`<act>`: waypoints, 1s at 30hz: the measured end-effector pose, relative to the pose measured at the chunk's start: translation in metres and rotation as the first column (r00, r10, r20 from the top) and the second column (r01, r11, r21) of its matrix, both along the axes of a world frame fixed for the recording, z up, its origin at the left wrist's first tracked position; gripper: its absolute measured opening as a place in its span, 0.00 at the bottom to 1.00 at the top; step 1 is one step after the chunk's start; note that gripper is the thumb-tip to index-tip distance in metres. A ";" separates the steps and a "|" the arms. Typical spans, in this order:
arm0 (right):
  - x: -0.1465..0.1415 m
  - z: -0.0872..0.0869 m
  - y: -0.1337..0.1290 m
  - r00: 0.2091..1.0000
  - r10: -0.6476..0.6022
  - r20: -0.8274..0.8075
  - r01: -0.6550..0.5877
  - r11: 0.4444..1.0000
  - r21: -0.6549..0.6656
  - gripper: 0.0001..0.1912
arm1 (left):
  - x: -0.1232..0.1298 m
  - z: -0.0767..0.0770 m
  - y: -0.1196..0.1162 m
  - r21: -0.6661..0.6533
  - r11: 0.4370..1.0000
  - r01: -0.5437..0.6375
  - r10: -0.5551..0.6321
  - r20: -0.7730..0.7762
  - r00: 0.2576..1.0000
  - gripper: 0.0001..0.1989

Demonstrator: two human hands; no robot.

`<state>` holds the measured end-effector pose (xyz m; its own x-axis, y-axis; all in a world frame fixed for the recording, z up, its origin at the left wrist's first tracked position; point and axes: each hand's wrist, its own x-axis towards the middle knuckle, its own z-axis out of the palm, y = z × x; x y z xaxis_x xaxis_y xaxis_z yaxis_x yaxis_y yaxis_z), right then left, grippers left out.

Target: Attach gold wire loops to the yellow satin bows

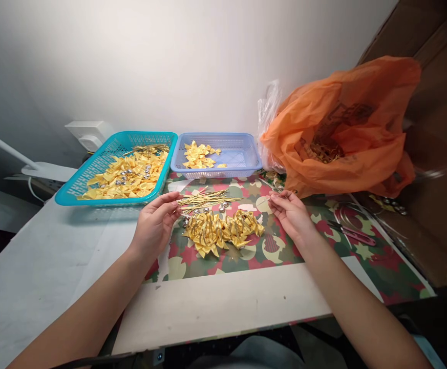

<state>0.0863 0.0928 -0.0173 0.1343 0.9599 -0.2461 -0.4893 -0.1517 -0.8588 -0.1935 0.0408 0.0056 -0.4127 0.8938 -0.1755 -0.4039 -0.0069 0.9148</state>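
My left hand (156,218) is closed in a pinch at the left end of a pile of gold twist ties (206,199); whatever its fingertips hold is too small to make out. Across from it, my right hand (289,212) is also pinched, and a thin thing seems to stick out from its fingertips. Between the hands lies a heap of yellow ribbon bows (223,230) with gold ties looped on them. A few small silver bells (224,206) rest just behind that heap.
A teal basket (73,189) holds yellow bows, bells and gold ties. Beside it stands a blue basket (238,159) with fewer bows. An orange plastic bag (361,128) bulges at the right, and pink-handled scissors (356,234) lie in front of it on the patterned sheet.
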 end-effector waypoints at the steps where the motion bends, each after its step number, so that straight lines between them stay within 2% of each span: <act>1: -0.001 0.001 0.000 1.000 -0.003 -0.004 0.003 1.000 -0.015 0.24 | 0.000 0.000 0.000 -0.004 1.000 -0.002 0.002 -0.002 1.000 0.12; 7: -0.004 0.009 -0.003 0.999 -0.031 -0.037 0.028 0.997 -0.069 0.23 | 0.001 0.001 -0.001 -0.017 1.000 0.007 -0.007 -0.011 1.000 0.12; 19: 0.000 0.006 0.000 0.997 -0.060 -0.039 0.058 0.997 -0.052 0.23 | -0.001 0.000 -0.001 -0.019 1.000 0.000 0.000 -0.016 1.000 0.13; 25: 0.002 0.003 0.002 0.997 -0.061 -0.048 0.062 0.998 0.015 0.21 | 0.000 0.000 -0.001 -0.023 1.000 0.005 -0.005 -0.023 1.000 0.12; 30: 0.001 0.004 0.001 0.996 -0.065 -0.053 0.064 0.998 -0.022 0.21 | 0.000 0.000 -0.001 -0.023 1.000 0.011 -0.011 -0.026 1.000 0.12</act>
<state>0.0877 0.0941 -0.0137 0.1823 0.9444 -0.2738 -0.5437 -0.1352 -0.8283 -0.1932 0.0401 0.0054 -0.4077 0.8942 -0.1847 -0.3795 0.0181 0.9250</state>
